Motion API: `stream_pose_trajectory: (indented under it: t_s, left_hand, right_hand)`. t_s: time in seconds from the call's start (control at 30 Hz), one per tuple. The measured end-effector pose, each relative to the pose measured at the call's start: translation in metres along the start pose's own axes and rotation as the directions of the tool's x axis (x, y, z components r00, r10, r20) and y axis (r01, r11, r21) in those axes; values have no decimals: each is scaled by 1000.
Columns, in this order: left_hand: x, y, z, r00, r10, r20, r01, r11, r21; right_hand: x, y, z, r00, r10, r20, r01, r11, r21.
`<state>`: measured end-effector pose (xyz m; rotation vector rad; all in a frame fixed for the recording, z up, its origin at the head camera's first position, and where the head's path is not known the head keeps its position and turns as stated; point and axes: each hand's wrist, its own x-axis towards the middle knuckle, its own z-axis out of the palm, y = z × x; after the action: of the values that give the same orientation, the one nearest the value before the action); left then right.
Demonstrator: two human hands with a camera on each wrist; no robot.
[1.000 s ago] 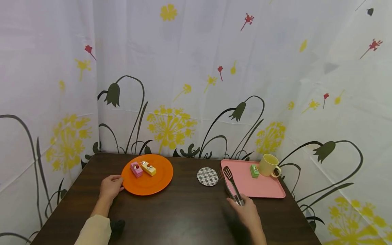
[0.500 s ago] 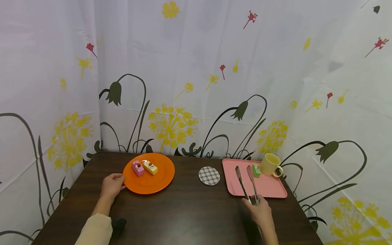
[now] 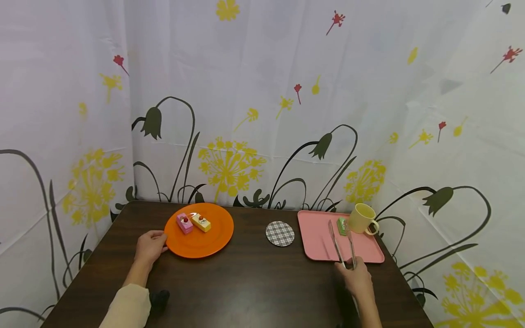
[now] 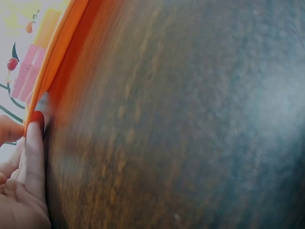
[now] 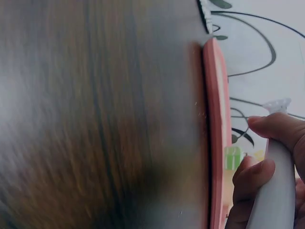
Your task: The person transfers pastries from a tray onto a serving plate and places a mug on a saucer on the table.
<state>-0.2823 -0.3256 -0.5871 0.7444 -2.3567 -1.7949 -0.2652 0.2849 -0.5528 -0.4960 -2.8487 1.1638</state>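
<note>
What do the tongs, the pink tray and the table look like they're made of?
Tongs: probably metal, thin grey arms with a sheen. Pink tray: likely plastic, even matte colour, rounded raised rim. Table: dark wood or wood-look laminate, with visible grain streaks.

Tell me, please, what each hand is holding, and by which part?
The right hand grips the tongs by their handle end; the left hand touches the orange plate at its rim.
</note>
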Motion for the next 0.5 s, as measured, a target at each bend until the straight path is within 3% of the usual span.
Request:
stream_pose_trajectory:
  t_s: [0.5]
  left_hand:
    - [0,2,1,1000,-1,1,1,1000,6]
  right_hand:
    - [27,9,-14,998,1,56,-1,1000,-17]
